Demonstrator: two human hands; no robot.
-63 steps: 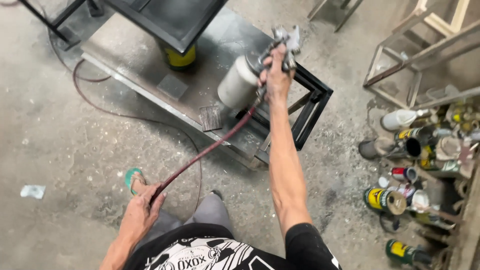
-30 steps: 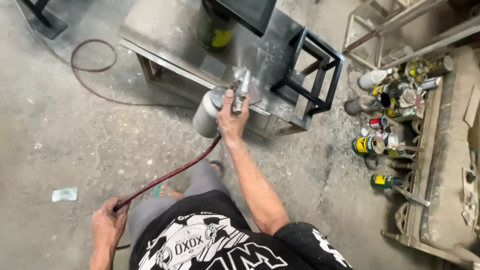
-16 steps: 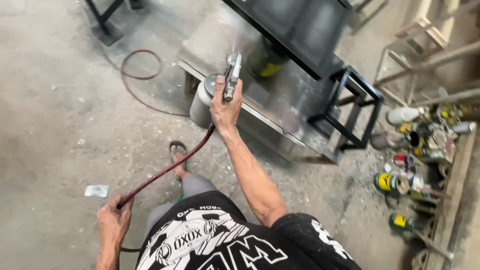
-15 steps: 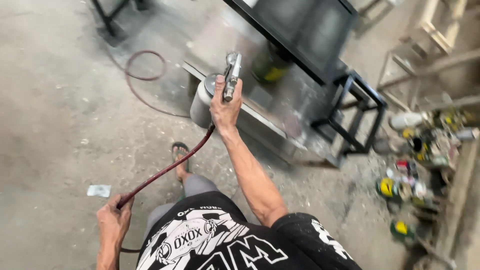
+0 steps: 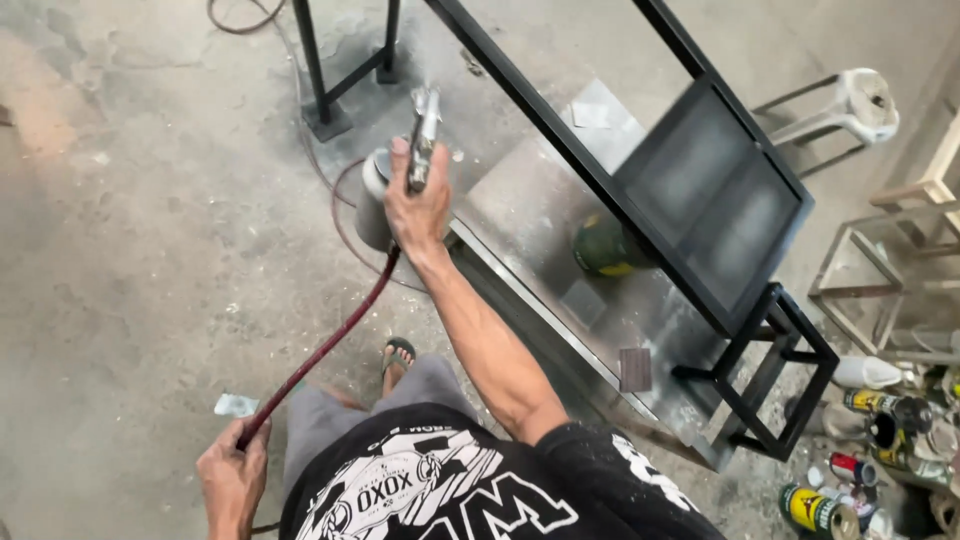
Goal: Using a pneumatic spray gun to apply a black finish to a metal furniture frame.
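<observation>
My right hand [image 5: 418, 205] grips a metal spray gun [image 5: 424, 135] with a grey cup [image 5: 372, 200] on its left side, held out over the concrete floor and pointed toward the black metal frame [image 5: 560, 130]. A dark red air hose [image 5: 325, 345] runs from the gun down to my left hand [image 5: 232, 478], which is closed around it near my left hip. A black framed panel [image 5: 715, 200] slopes across the right of the view, above a low metal sheet table [image 5: 560, 225].
A green and yellow can [image 5: 600, 245] stands on the sheet table under the panel. A black square stand [image 5: 770, 385] sits at its right end. Several paint cans and bottles [image 5: 870, 450] crowd the lower right. A white stool [image 5: 850, 105] and bare frames stand far right.
My view has swung left and up along the frame. My right hand has carried the spray gun leftward past the table's end. My left hand still holds the hose.
</observation>
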